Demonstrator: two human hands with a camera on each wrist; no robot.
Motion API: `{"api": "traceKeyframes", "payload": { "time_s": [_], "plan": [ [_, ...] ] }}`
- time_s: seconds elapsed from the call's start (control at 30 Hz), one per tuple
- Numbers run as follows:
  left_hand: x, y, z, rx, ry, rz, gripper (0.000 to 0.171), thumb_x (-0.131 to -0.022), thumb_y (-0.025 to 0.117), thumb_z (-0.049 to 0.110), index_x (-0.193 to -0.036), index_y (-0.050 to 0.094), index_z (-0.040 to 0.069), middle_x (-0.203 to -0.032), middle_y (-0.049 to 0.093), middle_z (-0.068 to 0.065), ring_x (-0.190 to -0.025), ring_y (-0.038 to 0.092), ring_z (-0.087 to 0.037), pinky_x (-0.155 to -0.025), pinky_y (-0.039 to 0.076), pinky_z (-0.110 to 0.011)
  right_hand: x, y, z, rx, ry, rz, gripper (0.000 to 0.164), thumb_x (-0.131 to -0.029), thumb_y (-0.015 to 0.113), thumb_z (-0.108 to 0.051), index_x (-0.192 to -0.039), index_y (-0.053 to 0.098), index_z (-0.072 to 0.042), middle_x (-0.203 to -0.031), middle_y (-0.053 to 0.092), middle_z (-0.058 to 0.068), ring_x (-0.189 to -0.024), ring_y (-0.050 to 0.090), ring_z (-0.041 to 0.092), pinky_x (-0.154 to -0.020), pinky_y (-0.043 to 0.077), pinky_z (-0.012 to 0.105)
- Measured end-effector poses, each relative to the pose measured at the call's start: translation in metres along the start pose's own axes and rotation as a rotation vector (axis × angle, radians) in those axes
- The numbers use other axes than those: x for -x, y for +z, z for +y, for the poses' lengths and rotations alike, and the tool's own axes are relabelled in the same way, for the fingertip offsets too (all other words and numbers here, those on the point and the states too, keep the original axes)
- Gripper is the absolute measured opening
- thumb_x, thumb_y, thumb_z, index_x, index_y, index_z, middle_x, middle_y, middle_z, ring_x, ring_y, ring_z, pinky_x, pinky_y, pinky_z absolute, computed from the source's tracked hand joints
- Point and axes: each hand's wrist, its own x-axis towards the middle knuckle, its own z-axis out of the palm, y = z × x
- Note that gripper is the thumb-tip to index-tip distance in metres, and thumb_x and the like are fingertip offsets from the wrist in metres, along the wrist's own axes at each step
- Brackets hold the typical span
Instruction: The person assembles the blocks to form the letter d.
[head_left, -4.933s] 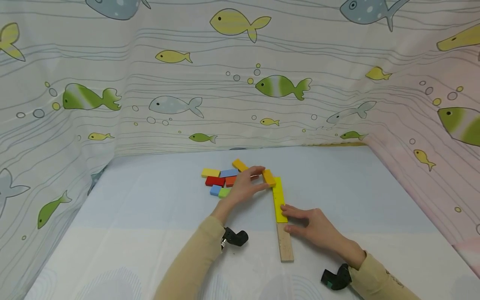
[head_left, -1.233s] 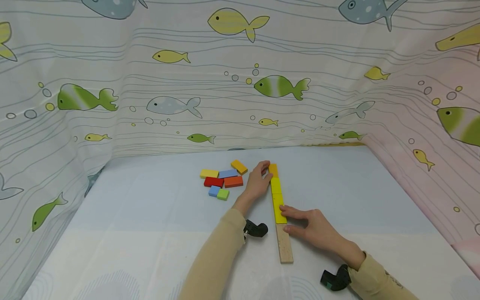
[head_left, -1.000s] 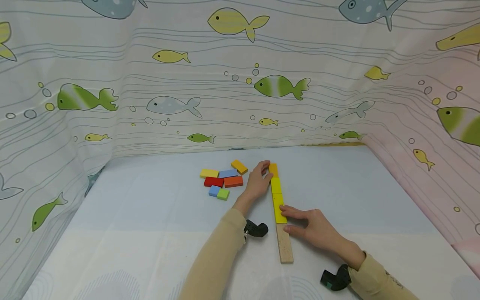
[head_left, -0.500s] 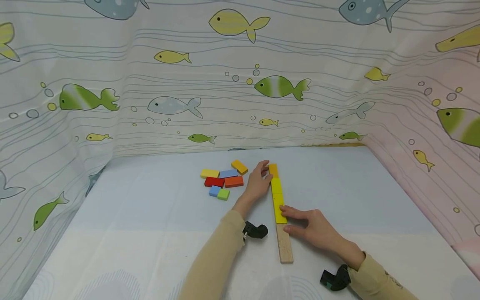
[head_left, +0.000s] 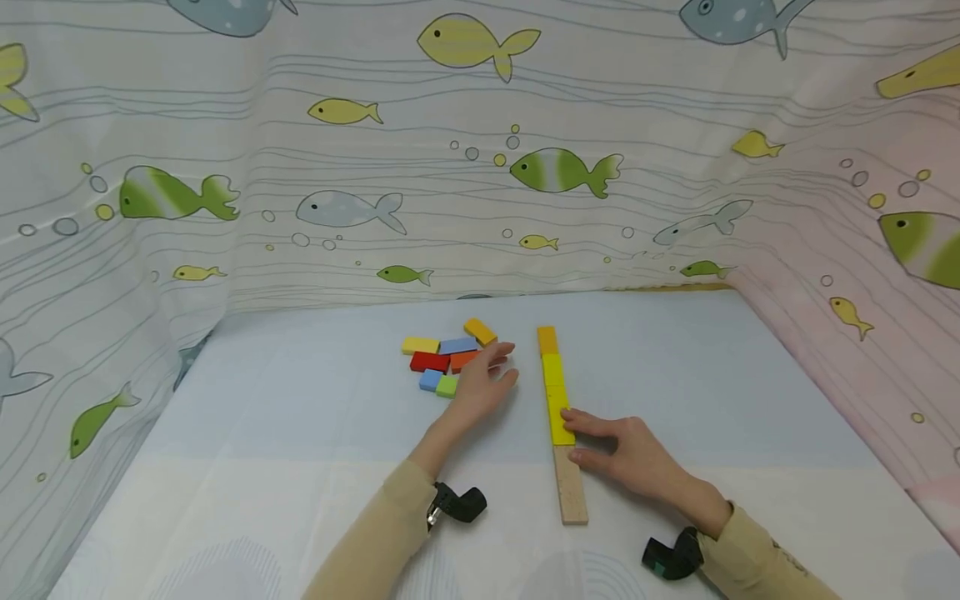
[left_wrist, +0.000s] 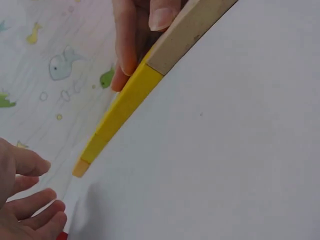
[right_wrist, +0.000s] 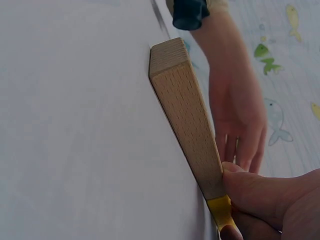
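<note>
Green block [head_left: 446, 387] partly hidden by left hand [head_left: 482, 390]; wooden block [left_wrist: 186, 35] cut off at left wrist view's top edge.

No legible text; sleeve marking [head_left: 788, 557] perhaps lettering

The plank [head_left: 571, 492] is tan, adjoining blocks [head_left: 553, 370] yellow, the backdrop [head_left: 438, 171] fish-patterned.

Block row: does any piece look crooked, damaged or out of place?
Nothing stands out: the wooden block, two yellow blocks and far orange block lie end to end in a roughly straight line, without visible damage. The right hand covers a small part.
</note>
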Motion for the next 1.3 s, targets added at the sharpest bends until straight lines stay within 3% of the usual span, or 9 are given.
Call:
{"api": "traceKeyframes", "payload": {
  "time_s": [0.27,0.5,1.0,1.3],
  "plan": [
    [0.031,-0.021,-0.003,-0.019,-0.017,-0.006,0.042,-0.099,0.061,0.017,-0.140,0.054,0.010,-0.142,0.057,-0.007,-0.131,0.053,-0.024,-0.111,0.044,-0.041,-0.001,-0.001,-0.001,-0.005,-0.001,-0.005,0.050,-0.087,0.076,-0.039,-0.129,0.068,-0.013,-0.139,0.061,-0.005,-0.132,0.054,0.022,-0.105,0.047,0.048],
    [0.042,-0.029,-0.013,-0.015,-0.015,0.021,0.042,-0.099,0.060,0.016,-0.140,0.054,0.008,-0.141,0.057,-0.010,-0.133,0.052,-0.027,-0.111,0.044,-0.044,0.000,0.001,0.002,0.002,-0.020,0.006,0.050,-0.088,0.076,-0.039,-0.129,0.068,-0.012,-0.138,0.061,-0.004,-0.131,0.055,0.023,-0.104,0.049,0.047],
    [0.040,-0.055,-0.024,-0.055,-0.073,0.141,0.043,-0.098,0.060,0.015,-0.140,0.054,0.008,-0.140,0.057,-0.010,-0.130,0.054,-0.028,-0.110,0.045,-0.043,0.000,0.000,0.002,-0.002,-0.016,0.001,0.050,-0.088,0.074,-0.041,-0.129,0.068,-0.014,-0.138,0.061,-0.005,-0.132,0.055,0.023,-0.105,0.048,0.046],
    [0.034,-0.064,-0.029,-0.072,-0.127,0.162,0.042,-0.098,0.060,0.017,-0.139,0.055,0.012,-0.137,0.058,-0.009,-0.129,0.054,-0.028,-0.109,0.046,-0.043,0.001,0.001,0.002,-0.013,-0.007,-0.003,0.050,-0.088,0.074,-0.041,-0.130,0.068,-0.014,-0.139,0.061,-0.006,-0.133,0.054,0.023,-0.105,0.048,0.046]
  ]
}}
